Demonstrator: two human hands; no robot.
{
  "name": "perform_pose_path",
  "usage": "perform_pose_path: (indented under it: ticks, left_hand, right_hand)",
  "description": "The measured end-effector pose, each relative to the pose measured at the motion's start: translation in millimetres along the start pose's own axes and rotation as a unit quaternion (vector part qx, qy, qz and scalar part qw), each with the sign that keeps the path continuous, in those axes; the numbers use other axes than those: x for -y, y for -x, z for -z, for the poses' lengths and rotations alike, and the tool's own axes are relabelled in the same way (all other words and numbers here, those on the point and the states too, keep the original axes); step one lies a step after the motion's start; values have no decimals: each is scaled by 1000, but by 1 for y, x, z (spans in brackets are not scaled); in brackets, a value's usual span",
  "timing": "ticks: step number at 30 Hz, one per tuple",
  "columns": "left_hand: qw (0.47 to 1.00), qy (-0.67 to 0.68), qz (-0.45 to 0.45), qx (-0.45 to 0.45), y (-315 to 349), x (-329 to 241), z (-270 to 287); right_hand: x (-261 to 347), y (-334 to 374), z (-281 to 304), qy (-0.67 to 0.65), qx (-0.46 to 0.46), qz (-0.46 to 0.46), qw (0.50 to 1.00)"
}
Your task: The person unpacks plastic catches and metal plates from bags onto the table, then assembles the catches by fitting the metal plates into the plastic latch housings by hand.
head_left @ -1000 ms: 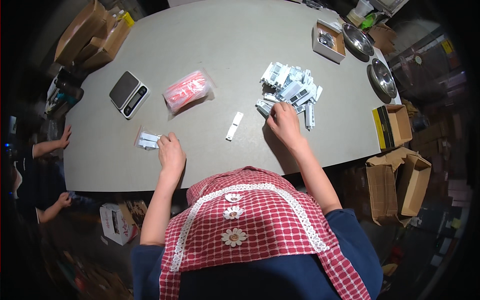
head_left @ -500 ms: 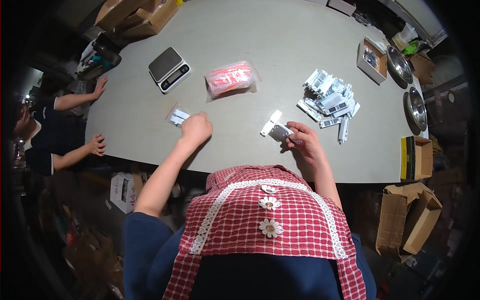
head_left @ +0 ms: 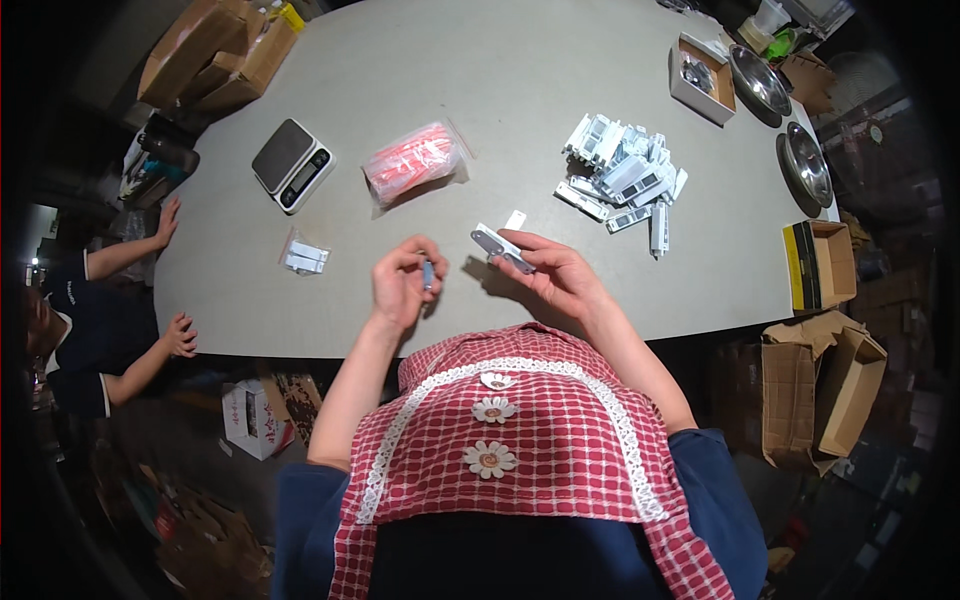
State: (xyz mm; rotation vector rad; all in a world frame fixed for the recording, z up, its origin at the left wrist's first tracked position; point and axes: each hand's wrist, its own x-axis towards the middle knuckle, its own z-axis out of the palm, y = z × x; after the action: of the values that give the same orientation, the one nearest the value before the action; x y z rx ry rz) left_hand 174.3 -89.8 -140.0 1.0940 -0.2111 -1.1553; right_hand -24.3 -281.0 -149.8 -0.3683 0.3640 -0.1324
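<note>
My right hand (head_left: 556,275) is closed on a white and grey bracket-like part (head_left: 500,247), holding it above the table in front of me. A pale strip (head_left: 515,220) sticks up behind my fingers; I cannot tell if it belongs to that part. Just left of it, my left hand (head_left: 398,285) pinches a small blue-grey piece (head_left: 428,273) between thumb and fingers. Further left lies a small clear bag (head_left: 305,254) with white pieces in it. A heap of similar white and grey parts (head_left: 630,170) lies beyond my right hand.
A kitchen scale (head_left: 292,165) and a clear bag of red-orange items (head_left: 415,162) lie farther off. At right are a white box (head_left: 703,80), two steel bowls (head_left: 806,160) and a yellow-black carton (head_left: 820,262). Another person's hands (head_left: 180,335) rest at the left edge.
My left hand has come away from the small bag toward my right hand, and a small piece now shows in it. My right hand has turned the part. The whole view has shifted.
</note>
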Motion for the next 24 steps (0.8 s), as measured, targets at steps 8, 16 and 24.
perform_pose_path:
  ticks: [8, 16, 24]
  left_hand:
    - [943, -325, -69, 4, -17, 25, -48]
    - [854, -510, -96, -31, -15, 42, -54]
    - [990, 84, 107, 46, -14, 26, -37]
  right_hand:
    - [-3, 12, -23, 137, -38, -18, 990]
    - [-21, 2, 16, 516, -111, 56, 847]
    - [-3, 2, 13, 232, -131, 74, 961]
